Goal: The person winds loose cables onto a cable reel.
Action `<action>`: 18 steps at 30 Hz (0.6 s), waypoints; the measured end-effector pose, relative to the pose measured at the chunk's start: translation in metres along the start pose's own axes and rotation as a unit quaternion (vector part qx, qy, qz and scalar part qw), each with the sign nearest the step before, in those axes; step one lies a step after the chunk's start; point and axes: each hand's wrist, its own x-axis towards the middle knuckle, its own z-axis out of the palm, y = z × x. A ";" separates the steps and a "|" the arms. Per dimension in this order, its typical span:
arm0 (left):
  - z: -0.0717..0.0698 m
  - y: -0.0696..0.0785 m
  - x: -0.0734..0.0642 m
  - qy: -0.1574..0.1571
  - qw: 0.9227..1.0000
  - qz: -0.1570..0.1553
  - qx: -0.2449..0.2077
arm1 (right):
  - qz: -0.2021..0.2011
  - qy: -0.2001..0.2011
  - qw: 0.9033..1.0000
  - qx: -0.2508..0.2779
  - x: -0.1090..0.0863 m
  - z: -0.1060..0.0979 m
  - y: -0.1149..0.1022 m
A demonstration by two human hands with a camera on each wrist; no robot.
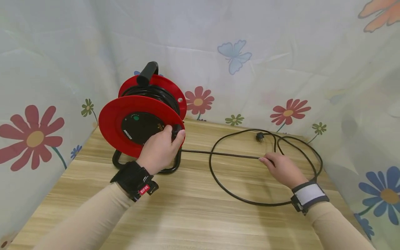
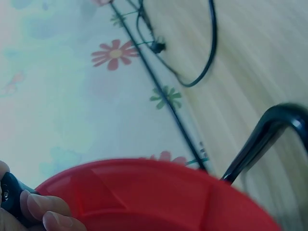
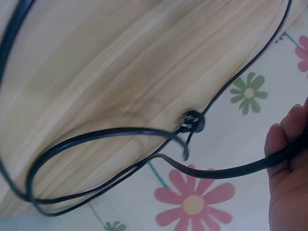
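Right grip (image 1: 285, 170) over tabletop (image 1: 200, 215) — floral backdrop (image 1: 187, 38)

Reel (image 1: 140, 122) left (plug (image 1: 260, 136) right)

A red tag (image 1: 144, 189) on the left black wrist strap (image 1: 128, 176) bears white capitals resembling "BIFUL", the last letters unsure. On the black disc (image 1: 140, 128) of the red cable reel (image 1: 142, 105), far left, white lettering (image 1: 127, 134) and smaller yellowish print (image 1: 160, 127) are too small to read.

L hand (image 1: 160, 148) gripping | R hand (image 1: 285, 169) ditto, well apart | arms (image 1: 90, 215) fwd (both sleeved)
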 end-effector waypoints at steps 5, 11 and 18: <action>0.015 -0.004 -0.005 -0.008 1.000 -0.002 0.015 | -0.015 -0.002 1.000 0.008 0.009 0.006 -0.013; 0.030 -0.011 -0.010 -0.002 1.000 -0.004 0.020 | -0.024 -0.013 1.000 0.011 0.016 0.012 -0.023; 0.037 -0.018 -0.015 -0.017 1.000 -0.014 0.017 | -0.032 -0.012 0.999 0.014 0.024 0.018 -0.032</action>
